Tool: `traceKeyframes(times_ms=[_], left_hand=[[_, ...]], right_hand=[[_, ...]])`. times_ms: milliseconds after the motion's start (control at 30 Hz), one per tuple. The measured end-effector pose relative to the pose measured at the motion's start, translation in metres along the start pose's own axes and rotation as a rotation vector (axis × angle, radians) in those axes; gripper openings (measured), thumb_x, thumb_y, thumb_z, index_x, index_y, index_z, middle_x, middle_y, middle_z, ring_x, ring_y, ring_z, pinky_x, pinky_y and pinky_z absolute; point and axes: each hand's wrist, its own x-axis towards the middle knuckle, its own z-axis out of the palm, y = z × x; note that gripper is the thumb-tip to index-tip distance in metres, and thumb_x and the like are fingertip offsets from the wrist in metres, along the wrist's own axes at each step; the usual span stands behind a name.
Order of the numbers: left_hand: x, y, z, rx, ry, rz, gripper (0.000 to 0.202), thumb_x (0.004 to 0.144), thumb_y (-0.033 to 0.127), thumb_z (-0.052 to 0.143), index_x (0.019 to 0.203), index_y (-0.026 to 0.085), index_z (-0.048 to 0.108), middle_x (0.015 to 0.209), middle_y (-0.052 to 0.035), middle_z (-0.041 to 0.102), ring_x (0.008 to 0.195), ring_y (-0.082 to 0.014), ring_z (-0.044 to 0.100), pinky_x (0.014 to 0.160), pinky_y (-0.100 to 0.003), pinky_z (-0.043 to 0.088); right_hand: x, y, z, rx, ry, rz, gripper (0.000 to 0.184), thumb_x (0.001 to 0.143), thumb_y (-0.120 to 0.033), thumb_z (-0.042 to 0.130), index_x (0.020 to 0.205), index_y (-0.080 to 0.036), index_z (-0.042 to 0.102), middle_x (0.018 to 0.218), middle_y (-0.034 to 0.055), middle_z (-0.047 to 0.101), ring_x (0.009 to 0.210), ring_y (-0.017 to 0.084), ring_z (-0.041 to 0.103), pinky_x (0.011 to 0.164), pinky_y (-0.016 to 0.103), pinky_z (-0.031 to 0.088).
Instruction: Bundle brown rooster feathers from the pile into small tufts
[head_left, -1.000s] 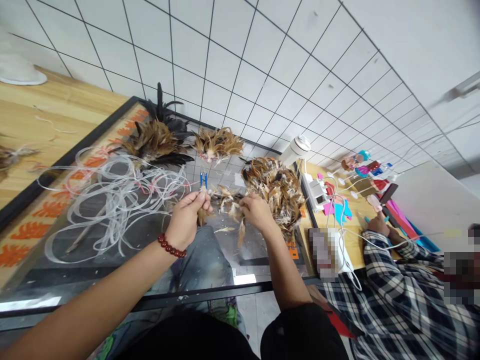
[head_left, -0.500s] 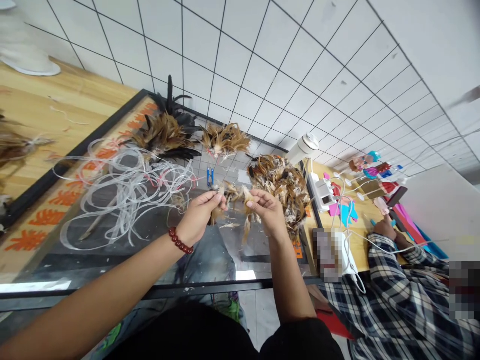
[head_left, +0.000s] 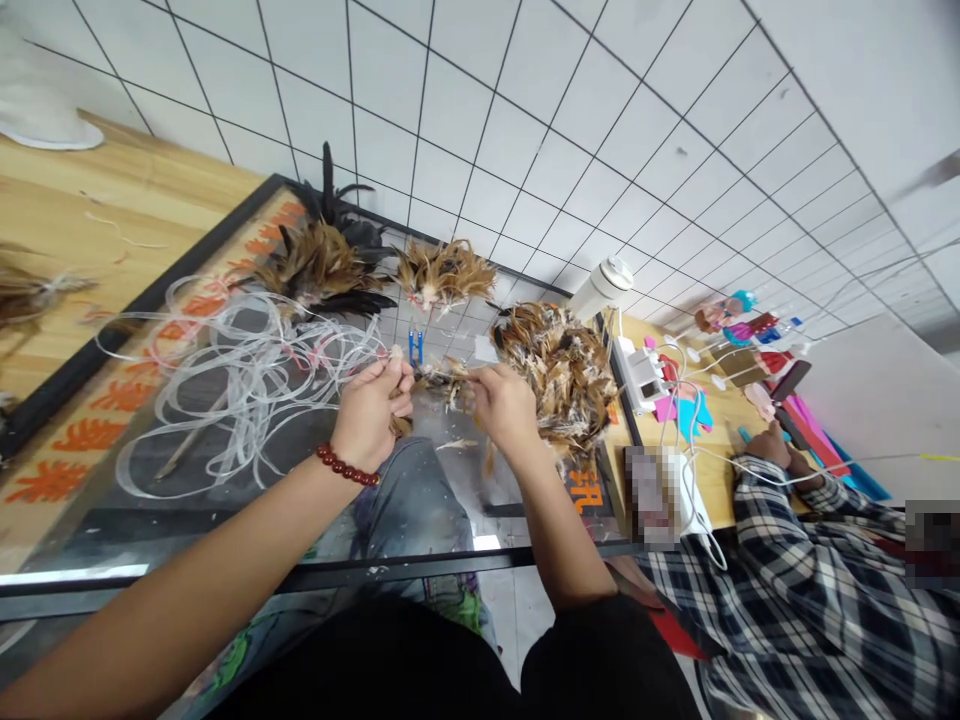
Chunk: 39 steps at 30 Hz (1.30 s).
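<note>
My left hand (head_left: 375,408), with a red bead bracelet (head_left: 346,467) at the wrist, is closed in a pinch on feathers; a pale end shows above the fingertips and a brown part below. Across from it, my right hand (head_left: 508,408) has its fingers pressed together at the edge of a few loose feathers (head_left: 444,382) on the glass tabletop. A brown feather (head_left: 489,460) hangs below this hand. Just beyond both hands lie blue-handled thread snips (head_left: 415,345). A large heap of brown feathers (head_left: 559,375) is right of my right hand.
Coils of clear plastic strip (head_left: 217,390) cover the left of the table. Behind stand a brown-and-black feather bunch (head_left: 319,262) and a smaller brown bunch (head_left: 442,272). A white bottle (head_left: 600,288), a power strip (head_left: 643,378) and a co-worker's plaid sleeve (head_left: 772,520) are on the right.
My hands have moved apart. The left went a little left with its feathers, and the right turned palm-down toward the loose feathers. The view has shifted slightly.
</note>
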Motion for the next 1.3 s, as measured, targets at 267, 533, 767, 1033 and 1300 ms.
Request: traceKeyframes(times_ms=[267,533,767,1033,1300], left_hand=[[0.002,-0.004,-0.002,-0.006,0.01,0.041,0.019,0.072,0.028,0.069,0.067,0.014,0.056,0.054,0.0049,0.045,0.035,0.0002,0.026,0.034,-0.014,0.019],[-0.004,-0.011,0.001,0.001,-0.032,-0.019,0.024,0.068,0.031,0.073,0.069,0.013,0.058,0.056,0.0045,0.046,0.037,0.0002,0.029,0.036,-0.014,0.022],[-0.008,-0.02,0.004,0.145,-0.142,-0.172,0.029,0.064,0.036,0.077,0.066,0.011,0.061,0.06,0.0002,0.056,0.043,-0.0038,0.043,0.041,-0.017,0.032],[-0.009,-0.026,0.006,-0.008,-0.088,-0.232,0.028,0.056,0.028,0.081,0.07,0.012,0.064,0.063,-0.001,0.063,0.057,-0.0106,0.056,0.056,-0.022,0.046],[-0.01,-0.028,0.006,0.085,-0.091,-0.141,0.031,0.054,0.033,0.082,0.068,0.013,0.063,0.064,0.0008,0.061,0.06,-0.0096,0.054,0.059,-0.021,0.043]], right_hand=[[0.027,0.017,0.009,0.012,-0.002,0.021,0.017,0.082,-0.021,0.053,0.084,-0.019,0.07,0.094,0.0076,0.065,0.092,0.02,0.056,0.084,0.032,0.04],[0.001,0.035,-0.004,1.087,0.067,0.367,0.037,0.065,-0.033,0.072,0.097,-0.018,0.064,0.065,-0.0024,0.065,0.062,0.013,0.059,0.064,0.026,0.044],[-0.023,-0.003,0.008,1.286,0.161,0.385,0.029,0.061,-0.031,0.077,0.08,-0.019,0.059,0.068,-0.0018,0.066,0.061,0.011,0.059,0.062,0.025,0.045],[-0.044,-0.028,0.027,1.033,0.123,0.261,0.021,0.07,-0.032,0.071,0.072,-0.018,0.056,0.062,-0.0039,0.056,0.055,0.009,0.05,0.055,0.021,0.04],[-0.031,-0.017,0.009,1.032,0.12,0.272,0.034,0.065,-0.036,0.075,0.09,-0.018,0.06,0.069,-0.003,0.057,0.06,0.009,0.05,0.058,0.022,0.043]])
